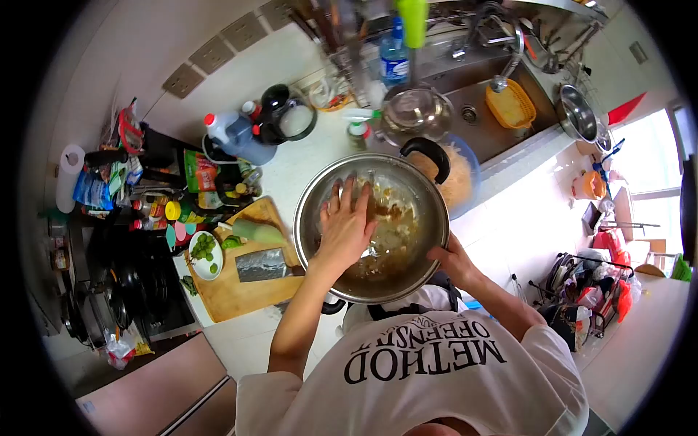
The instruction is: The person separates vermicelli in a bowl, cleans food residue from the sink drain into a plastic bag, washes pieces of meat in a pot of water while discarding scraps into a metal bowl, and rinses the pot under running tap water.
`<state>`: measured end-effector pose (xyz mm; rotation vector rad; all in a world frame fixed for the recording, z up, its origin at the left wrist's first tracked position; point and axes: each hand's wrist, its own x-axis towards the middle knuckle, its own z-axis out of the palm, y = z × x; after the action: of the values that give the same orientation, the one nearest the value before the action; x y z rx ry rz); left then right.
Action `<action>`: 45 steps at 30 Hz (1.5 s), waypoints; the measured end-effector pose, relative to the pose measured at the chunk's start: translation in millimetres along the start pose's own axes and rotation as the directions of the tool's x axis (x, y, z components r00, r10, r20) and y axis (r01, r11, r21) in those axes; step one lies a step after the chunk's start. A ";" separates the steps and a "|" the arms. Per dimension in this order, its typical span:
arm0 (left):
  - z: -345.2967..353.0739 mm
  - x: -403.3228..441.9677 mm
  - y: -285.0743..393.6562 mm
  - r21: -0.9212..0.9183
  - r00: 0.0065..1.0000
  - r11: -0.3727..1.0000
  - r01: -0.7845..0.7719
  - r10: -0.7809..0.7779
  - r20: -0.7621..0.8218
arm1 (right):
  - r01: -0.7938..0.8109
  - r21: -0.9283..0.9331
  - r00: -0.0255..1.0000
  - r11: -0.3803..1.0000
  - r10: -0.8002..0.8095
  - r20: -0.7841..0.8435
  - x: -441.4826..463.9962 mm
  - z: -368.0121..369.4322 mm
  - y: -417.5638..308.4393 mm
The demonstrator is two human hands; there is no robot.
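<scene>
A wide stainless steel pot with black side handles is in front of my body, tilted towards me. Wet brownish scraps and a little cloudy liquid lie inside it. My left hand reaches into the pot over its left inner side, fingers stretched out and holding nothing. Whether its fingertips touch the scraps I cannot tell. On the right, my right hand grips the pot's rim with the thumb on top; its other fingers are partly hidden. Just beyond the pot is a blue-rimmed bowl of pale shreds, partly covered by the pot.
To the left, a wooden cutting board bears a cleaver and a pale green vegetable. A white plate holds green pieces. At the back right are a sink and a yellow basket. Bottles line the counter.
</scene>
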<state>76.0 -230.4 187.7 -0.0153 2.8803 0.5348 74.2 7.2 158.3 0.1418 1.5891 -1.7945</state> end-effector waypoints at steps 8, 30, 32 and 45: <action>65.7 20.1 137.3 -0.012 0.898 0.976 -0.216 0.203 0.390 | -0.001 0.071 0.998 0.997 0.005 -0.065 -46.5 -147.0 -1.4; 127.7 186.8 252.1 -0.683 0.711 0.200 0.702 -0.168 0.682 | 0.145 -0.076 0.985 0.987 -0.151 -0.085 23.8 -423.9 -86.8; 153.5 190.0 238.5 -0.708 0.706 0.061 0.704 -0.173 0.687 | 0.000 0.019 0.999 1.000 0.001 -0.040 31.4 -418.4 -125.4; 142.5 173.9 300.7 -0.882 0.612 -0.317 0.348 -0.636 0.470 | -0.119 -0.117 0.992 0.986 0.123 0.024 261.8 -541.8 -136.1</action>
<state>-79.4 106.1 127.9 -1.5790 1.3715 2.2546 -395.6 377.3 6.9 0.1523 1.6221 -1.6009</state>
